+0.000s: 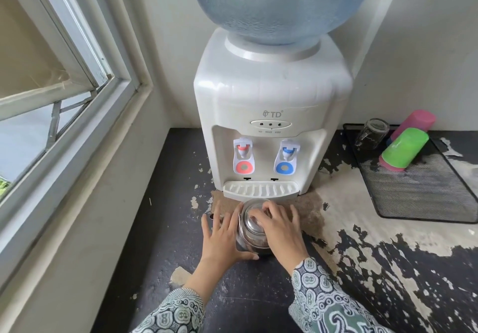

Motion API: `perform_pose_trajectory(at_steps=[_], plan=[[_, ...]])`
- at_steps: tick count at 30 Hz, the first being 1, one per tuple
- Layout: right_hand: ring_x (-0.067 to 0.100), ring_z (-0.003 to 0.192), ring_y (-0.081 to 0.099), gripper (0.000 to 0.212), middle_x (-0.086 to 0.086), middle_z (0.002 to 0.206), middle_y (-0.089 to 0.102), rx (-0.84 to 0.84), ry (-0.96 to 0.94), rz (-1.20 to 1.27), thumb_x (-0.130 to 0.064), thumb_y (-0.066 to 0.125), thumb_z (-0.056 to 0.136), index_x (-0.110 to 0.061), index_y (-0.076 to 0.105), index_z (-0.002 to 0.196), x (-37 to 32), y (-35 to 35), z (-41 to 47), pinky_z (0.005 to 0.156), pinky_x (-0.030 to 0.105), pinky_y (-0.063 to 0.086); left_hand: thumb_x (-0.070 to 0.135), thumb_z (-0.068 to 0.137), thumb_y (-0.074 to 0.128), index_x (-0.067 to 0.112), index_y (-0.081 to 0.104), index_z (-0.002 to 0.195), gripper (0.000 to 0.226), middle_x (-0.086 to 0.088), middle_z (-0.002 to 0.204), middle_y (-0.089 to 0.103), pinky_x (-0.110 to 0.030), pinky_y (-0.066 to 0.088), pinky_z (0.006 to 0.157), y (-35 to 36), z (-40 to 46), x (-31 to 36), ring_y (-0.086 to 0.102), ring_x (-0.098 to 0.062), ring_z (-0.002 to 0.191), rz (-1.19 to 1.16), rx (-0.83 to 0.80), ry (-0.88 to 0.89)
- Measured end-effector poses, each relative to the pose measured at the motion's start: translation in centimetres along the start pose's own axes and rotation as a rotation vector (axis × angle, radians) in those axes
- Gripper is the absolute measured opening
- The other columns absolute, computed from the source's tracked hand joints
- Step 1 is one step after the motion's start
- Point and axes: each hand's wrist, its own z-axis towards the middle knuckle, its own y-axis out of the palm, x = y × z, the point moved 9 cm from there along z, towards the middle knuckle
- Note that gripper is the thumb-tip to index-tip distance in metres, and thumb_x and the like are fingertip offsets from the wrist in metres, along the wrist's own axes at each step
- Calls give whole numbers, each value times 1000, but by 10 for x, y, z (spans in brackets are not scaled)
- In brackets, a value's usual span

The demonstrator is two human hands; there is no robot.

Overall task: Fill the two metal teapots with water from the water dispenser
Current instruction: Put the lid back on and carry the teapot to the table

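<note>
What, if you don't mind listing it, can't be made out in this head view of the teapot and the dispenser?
- Second teapot: not in the head view.
- Teapot: lid and opening covered by the right hand; the left hand covers its left side.
- Water bottle: top cut off by the upper edge.
- Dispenser indicator labels: too small to read reliably.

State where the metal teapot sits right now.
In the head view the metal teapot stands low centre on the counter, just before the water dispenser's drip tray, between the left hand and right hand.
</note>
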Motion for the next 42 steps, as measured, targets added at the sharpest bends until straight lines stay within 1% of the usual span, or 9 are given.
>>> perform_pose_trajectory(at_steps=[12, 18, 22, 26, 30, 32, 36, 38, 42], plan=[[18, 106, 35, 29, -6, 118, 37, -244, -39, 77, -15, 39, 91, -38, 36, 109, 5, 14, 18, 88, 40, 25, 86, 58, 46, 32, -14, 146, 119, 14, 158, 0, -63, -23, 102, -4, 1, -1, -39, -22, 132, 17, -32, 52], [11, 106, 46, 27, -15, 112, 46, -122, -41, 397, -23, 53, 88, -34, 52, 113, 15, 3, 10, 94, 29, 34, 77, 63, 55, 28, 3, 148, 111, 12, 158, 3, -62, -20, 105, -28, 3, 8, -18, -19, 144, 8, -16, 135], [-1, 116, 42, 40, -21, 122, 41, -66, -81, 490, -28, 59, 85, -32, 45, 123, 23, -2, -8, 101, 25, 38, 67, 68, 60, 32, 12, 147, 99, 14, 155, 18, -57, -16, 109, -36, -1, 24, 19, -7, 143, 10, 4, 273], [-3, 130, 25, 49, -18, 136, 32, -83, -137, 470, -47, 54, 84, -37, 38, 129, 27, 0, -17, 105, 22, 25, 80, 62, 40, 35, 22, 144, 95, 16, 151, 27, -58, -14, 110, -43, 0, 21, 35, -5, 136, -30, 22, 292], [0, 101, 55, 53, -12, 116, 56, -91, -91, 554, -65, 35, 78, -32, 50, 118, 34, -6, -12, 84, 18, 45, 84, 55, 7, 34, 47, 132, 100, 16, 139, 47, -57, -8, 110, -58, 5, 20, 49, -6, 125, -106, 81, 238], [-6, 79, 60, 38, -14, 96, 62, -56, -9, 672, -58, 37, 82, -33, 53, 105, 41, -8, -7, 64, 11, 47, 85, 56, -1, 32, 58, 119, 101, 12, 123, 61, -54, -5, 108, -65, 10, 20, 56, -10, 116, -162, 83, 181], [-23, 87, 52, 27, -28, 99, 52, 57, 165, 904, -30, 45, 92, -20, 57, 114, 63, 0, -7, 72, -9, 33, 72, 80, 24, 25, 46, 61, 56, 6, 78, 61, -53, 0, 110, -71, 22, 15, 62, -18, 93, -284, 62, 51], [-29, 85, 50, 35, -34, 89, 50, 69, 165, 897, -28, 47, 92, -9, 54, 120, 67, 6, -9, 70, -10, 32, 65, 85, 35, 23, 41, 57, 51, 6, 73, 58, -56, 0, 111, -69, 23, 14, 61, -18, 89, -299, 58, 28], [-24, 87, 54, 15, -31, 87, 60, 0, 168, 909, -33, 48, 91, -39, 58, 102, 66, 10, -11, 71, -5, 38, 68, 83, 36, 25, 53, 80, 47, 1, 87, 69, -60, -5, 111, -61, 18, 13, 62, -18, 98, -247, 49, 14]])
